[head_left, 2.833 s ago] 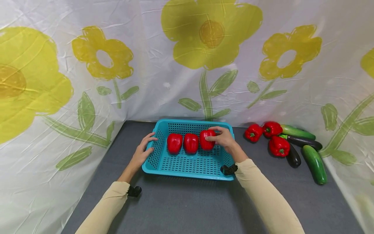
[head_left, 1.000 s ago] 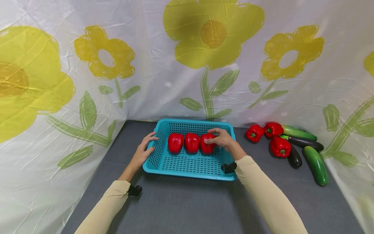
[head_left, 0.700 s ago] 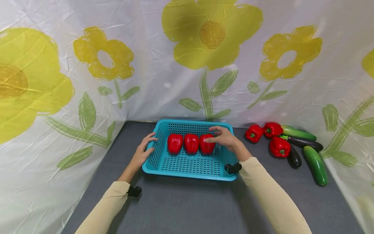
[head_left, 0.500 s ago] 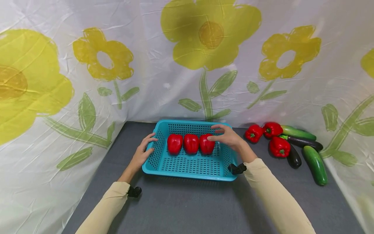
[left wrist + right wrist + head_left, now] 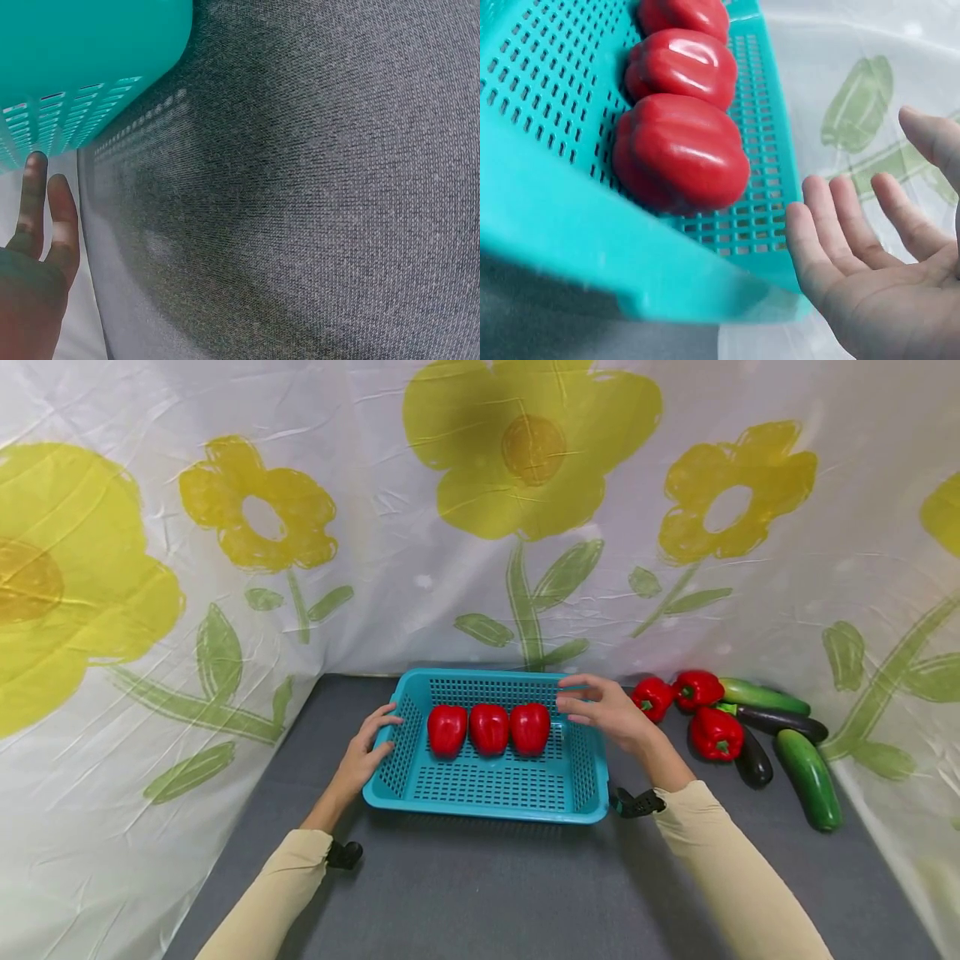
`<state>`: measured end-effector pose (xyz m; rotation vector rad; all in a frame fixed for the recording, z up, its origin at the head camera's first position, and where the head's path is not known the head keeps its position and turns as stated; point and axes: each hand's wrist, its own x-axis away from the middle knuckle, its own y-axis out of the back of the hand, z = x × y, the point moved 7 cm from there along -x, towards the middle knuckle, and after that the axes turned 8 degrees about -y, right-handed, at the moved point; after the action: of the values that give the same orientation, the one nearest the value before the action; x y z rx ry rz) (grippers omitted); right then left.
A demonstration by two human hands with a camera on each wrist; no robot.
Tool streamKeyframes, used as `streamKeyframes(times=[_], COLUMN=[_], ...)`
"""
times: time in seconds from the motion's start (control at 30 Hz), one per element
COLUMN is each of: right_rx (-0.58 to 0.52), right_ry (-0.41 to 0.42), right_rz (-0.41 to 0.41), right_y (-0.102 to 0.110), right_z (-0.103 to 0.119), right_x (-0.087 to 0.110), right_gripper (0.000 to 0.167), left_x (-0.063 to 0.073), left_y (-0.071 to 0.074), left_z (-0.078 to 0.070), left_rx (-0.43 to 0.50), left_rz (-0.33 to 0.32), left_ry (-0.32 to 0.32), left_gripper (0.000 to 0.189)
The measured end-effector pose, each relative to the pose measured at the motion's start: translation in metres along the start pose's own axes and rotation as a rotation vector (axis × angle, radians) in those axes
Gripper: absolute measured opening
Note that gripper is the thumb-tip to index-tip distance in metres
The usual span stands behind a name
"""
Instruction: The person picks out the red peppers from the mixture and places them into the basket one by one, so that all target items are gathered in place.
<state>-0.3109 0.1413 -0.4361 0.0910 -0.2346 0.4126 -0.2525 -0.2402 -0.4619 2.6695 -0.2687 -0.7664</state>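
A row of three red bell peppers, left (image 5: 447, 731), middle (image 5: 489, 729) and right (image 5: 530, 728), lies in a blue plastic basket (image 5: 480, 810). At the basket's left side, my left hand (image 5: 363, 756) rests its fingers on the rim. The left wrist view shows two extended fingers (image 5: 31, 199) by the perforated outer wall. My right hand (image 5: 611, 714) is above the basket's right rim, apart from the peppers. Its fingers are spread and hold nothing, as the right wrist view also shows, where the nearest pepper (image 5: 682, 154) sits beside the hand.
Right of the basket lie more red bell peppers (image 5: 716, 734), two eggplants (image 5: 780, 723) and two green cucumber-like vegetables (image 5: 808, 781). A grey cloth (image 5: 480, 893) covers the table. A flower-printed sheet (image 5: 390, 593) hangs behind.
My right hand has let go of the right pepper and moved right, over the basket's right rim. That pepper stays in the row. My left hand has stayed on the rim.
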Motion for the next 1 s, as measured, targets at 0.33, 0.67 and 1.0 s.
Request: streamKeyframes(times=[0.33, 0.67, 1.0], right_rx=[0.0, 0.052, 0.055], right_ry=[0.053, 0.126, 0.151], right_rz=[-0.053, -0.086, -0.125], right_y=[0.02, 0.04, 0.069], right_z=[0.004, 0.01, 0.009], right_x=[0.02, 0.041, 0.058], right_gripper=[0.046, 0.046, 0.034], left_x=[0.001, 0.0, 0.001], left_y=[0.0, -0.001, 0.0], left_z=[0.0, 0.004, 0.006], left_rx=[0.008, 0.028, 0.018], left_rz=[0.004, 0.006, 0.002], left_ry=[-0.021, 0.002, 0.014], left_gripper=[0.037, 0.037, 0.037])
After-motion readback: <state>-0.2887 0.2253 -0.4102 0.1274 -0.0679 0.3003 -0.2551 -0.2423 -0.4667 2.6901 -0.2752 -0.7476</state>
